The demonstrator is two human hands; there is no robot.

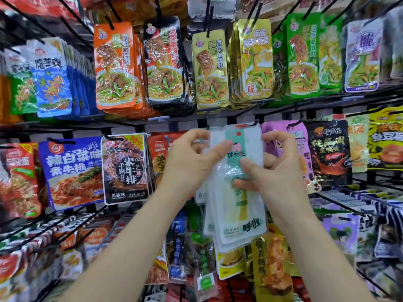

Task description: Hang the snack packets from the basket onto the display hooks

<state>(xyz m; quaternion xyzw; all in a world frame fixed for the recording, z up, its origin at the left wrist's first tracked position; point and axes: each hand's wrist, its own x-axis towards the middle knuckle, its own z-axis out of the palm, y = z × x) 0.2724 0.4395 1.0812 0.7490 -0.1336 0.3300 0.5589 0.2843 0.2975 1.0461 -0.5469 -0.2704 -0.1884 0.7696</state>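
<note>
1. Position: a fanned stack of white packets (237, 214) with a teal label is held up in front of the middle display rail (139, 125), between the red-orange packets (159, 153) and the purple packets (285, 136). The stack's top edges sit just under the rail. The hook meant for it is hidden behind the packet tops, so I cannot tell whether any hole is on it.
2. Risk, misalignment: the lower edges are staggered, so the hang holes probably do not line up. Pushing the stack on as one could catch only the front packets and leave the rear ones loose.
3. Risk, drop: the film looks slick. If either pinch eases while a hole is being sought, packets may slide out of the fan and fall onto the lower rows.
4. Risk, snagging: the neighbours hang close on both sides. A sideways move could knock them or hook the wrong peg.
5. Left hand (189, 164): clasping the stack's upper left corner, thumb (218, 149) pressed flat on the front, fingers curled round the top edge.
6. Right hand (281, 171): gripping the right side, thumb (250, 166) across the teal label, index finger (271, 136) hooked tightly at the upper right corner.
</note>
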